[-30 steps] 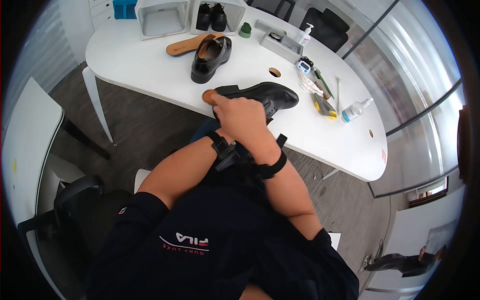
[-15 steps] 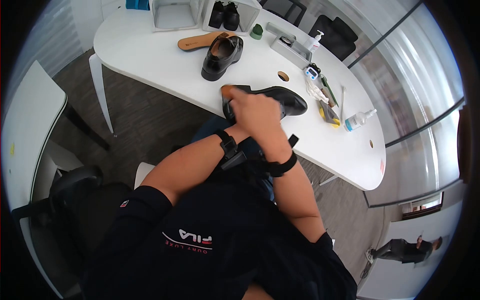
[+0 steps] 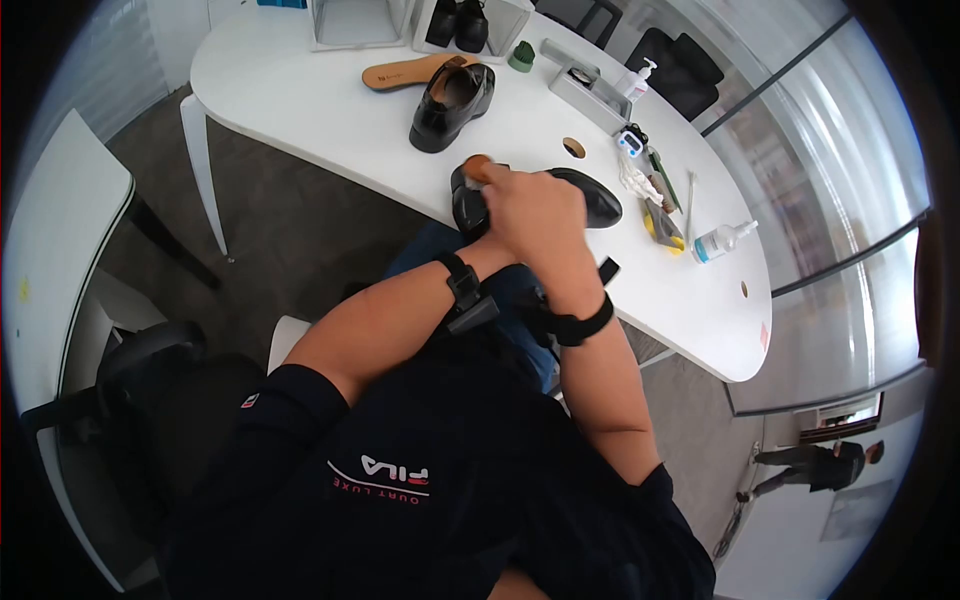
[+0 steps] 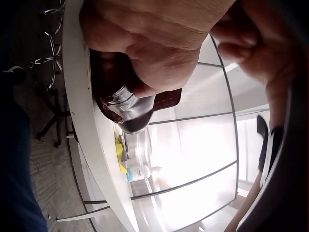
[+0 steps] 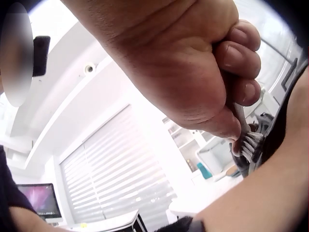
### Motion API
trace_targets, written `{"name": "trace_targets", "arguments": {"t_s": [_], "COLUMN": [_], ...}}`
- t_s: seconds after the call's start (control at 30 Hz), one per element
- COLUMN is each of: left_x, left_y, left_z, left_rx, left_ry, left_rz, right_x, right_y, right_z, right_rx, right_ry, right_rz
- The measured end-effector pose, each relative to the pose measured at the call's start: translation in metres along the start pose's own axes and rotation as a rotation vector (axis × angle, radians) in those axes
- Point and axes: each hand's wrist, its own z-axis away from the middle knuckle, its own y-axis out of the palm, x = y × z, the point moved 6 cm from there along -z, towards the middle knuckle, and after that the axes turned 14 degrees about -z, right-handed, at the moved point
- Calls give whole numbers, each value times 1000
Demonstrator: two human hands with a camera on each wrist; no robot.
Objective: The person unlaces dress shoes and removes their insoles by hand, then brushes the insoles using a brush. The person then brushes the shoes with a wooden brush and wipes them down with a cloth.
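Note:
A black leather shoe (image 3: pixel 598 205) is held at the near edge of the white table, toe to the right. My left hand (image 4: pixel 149 43) grips it at the opening, with the fingers hidden in the brown-lined interior and the thumb against the upper. A strap with punched holes (image 4: pixel 167 99) sticks out beside it. Crossing above the left wrist, my right hand (image 3: pixel 545 212) pinches a small brush (image 3: pixel 477 168) with a round orange-brown end. Its pale bristles (image 5: pixel 252 146) are right at the shoe's heel end.
A second black shoe (image 3: pixel 450 108) stands behind, beside a tan insole (image 3: pixel 405 74). Shoe boxes (image 3: pixel 360 22), a green-based brush (image 3: pixel 521 57) and a grey tray (image 3: pixel 590 100) line the back. To the right lie a timer (image 3: pixel 629 143), a white cloth (image 3: pixel 638 180) and a spray bottle (image 3: pixel 722 242).
The brush has moved rightward over the shoe's heel end, with my right hand moving along. My left hand stays at the shoe. The head view has shifted slightly, and a person in the background has moved.

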Motion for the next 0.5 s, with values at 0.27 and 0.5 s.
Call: {"name": "trace_targets", "arguments": {"t_s": [0.27,0.5], "left_x": [2,-12], "left_y": [-3,28], "left_z": [6,-28], "left_rx": [2,-247], "left_ry": [67,446], "left_rz": [-15,-194], "right_x": [-12,-45], "right_y": [-1,-6], "right_z": [50,69], "right_rx": [-85,-251], "right_ry": [-137,-28], "right_rz": [-246,-295]}}
